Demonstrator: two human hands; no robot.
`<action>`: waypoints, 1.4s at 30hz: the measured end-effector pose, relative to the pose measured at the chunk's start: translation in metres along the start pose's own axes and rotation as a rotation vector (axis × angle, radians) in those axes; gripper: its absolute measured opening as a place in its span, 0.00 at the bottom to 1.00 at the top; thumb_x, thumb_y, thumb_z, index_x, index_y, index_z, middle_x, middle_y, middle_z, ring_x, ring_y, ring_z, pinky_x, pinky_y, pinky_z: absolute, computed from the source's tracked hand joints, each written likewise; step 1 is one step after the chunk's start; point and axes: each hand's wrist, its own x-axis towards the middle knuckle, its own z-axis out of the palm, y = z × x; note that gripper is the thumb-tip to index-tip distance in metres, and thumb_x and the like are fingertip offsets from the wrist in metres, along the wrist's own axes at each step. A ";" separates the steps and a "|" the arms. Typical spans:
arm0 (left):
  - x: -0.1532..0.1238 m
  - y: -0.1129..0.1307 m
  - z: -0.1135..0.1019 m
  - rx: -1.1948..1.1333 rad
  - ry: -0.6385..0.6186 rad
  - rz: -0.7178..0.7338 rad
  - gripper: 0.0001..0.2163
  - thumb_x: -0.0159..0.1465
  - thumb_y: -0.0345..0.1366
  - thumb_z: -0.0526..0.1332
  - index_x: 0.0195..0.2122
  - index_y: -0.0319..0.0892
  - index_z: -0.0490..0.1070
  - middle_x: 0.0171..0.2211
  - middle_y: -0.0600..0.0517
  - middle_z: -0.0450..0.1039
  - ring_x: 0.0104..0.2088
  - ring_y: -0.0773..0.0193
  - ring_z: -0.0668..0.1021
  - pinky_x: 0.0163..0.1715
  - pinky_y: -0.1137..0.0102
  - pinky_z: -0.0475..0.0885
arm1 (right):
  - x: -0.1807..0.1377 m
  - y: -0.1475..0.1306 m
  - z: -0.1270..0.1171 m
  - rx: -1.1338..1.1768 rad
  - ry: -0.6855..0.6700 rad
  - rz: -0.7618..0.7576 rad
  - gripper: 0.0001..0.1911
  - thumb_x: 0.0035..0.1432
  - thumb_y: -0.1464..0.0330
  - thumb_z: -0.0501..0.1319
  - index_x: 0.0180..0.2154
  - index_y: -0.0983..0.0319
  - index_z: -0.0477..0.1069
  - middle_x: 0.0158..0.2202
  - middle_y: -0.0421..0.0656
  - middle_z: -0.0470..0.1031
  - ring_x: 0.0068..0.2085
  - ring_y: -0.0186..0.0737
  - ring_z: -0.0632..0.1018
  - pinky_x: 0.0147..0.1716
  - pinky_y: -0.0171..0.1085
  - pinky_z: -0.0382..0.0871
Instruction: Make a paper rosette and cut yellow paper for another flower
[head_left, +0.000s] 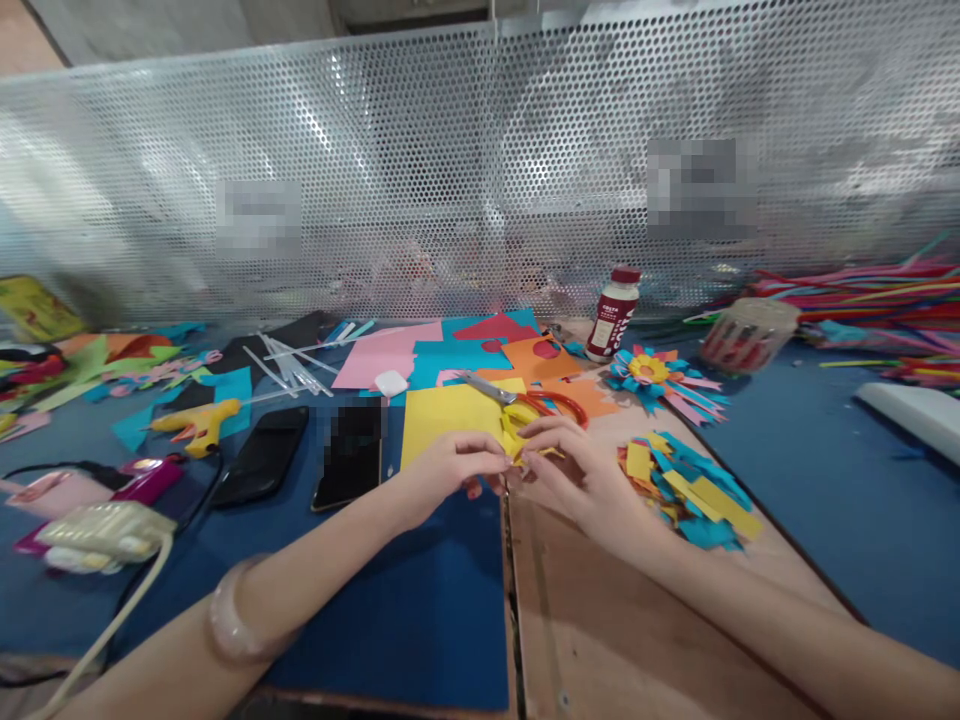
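My left hand (472, 460) and my right hand (574, 465) meet near the middle of the table. Their fingertips pinch a small yellow paper piece (513, 440) from both sides; its exact shape is partly hidden by the fingers. Just beyond the hands, orange-handled scissors (562, 402) lie with their blades pointing left over a yellow sheet (435, 415). Beside my right hand is a pile of yellow and blue paper strips (694, 495). A paper flower (649, 370) with a yellow centre rests farther back on the right.
Two dark phones (262, 455) (349, 455), a yellow glue gun (199, 425) and a power strip (109, 535) with cables lie left. A bottle (613, 315), a clear jar (750, 335) and colourful pipe cleaners (862, 310) stand or lie right. A perforated metal screen (450, 150) closes the back.
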 end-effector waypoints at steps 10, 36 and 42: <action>0.000 0.002 0.003 0.140 -0.011 0.040 0.06 0.55 0.35 0.61 0.29 0.37 0.72 0.29 0.49 0.75 0.28 0.68 0.72 0.23 0.75 0.59 | -0.003 -0.003 0.008 0.289 0.021 0.196 0.04 0.60 0.65 0.57 0.36 0.59 0.67 0.33 0.40 0.72 0.35 0.34 0.74 0.37 0.35 0.69; 0.000 -0.001 0.002 0.464 0.019 0.172 0.11 0.58 0.41 0.60 0.30 0.37 0.74 0.28 0.50 0.75 0.30 0.65 0.74 0.32 0.72 0.68 | 0.001 -0.009 0.005 0.279 0.050 0.270 0.05 0.56 0.66 0.60 0.34 0.61 0.71 0.33 0.41 0.75 0.35 0.37 0.75 0.37 0.37 0.68; 0.000 -0.001 0.003 0.511 0.053 0.191 0.11 0.58 0.40 0.60 0.29 0.37 0.74 0.27 0.50 0.75 0.28 0.65 0.74 0.29 0.73 0.67 | 0.000 -0.010 0.005 0.315 0.042 0.274 0.06 0.56 0.65 0.60 0.34 0.61 0.71 0.33 0.41 0.75 0.35 0.37 0.75 0.38 0.38 0.68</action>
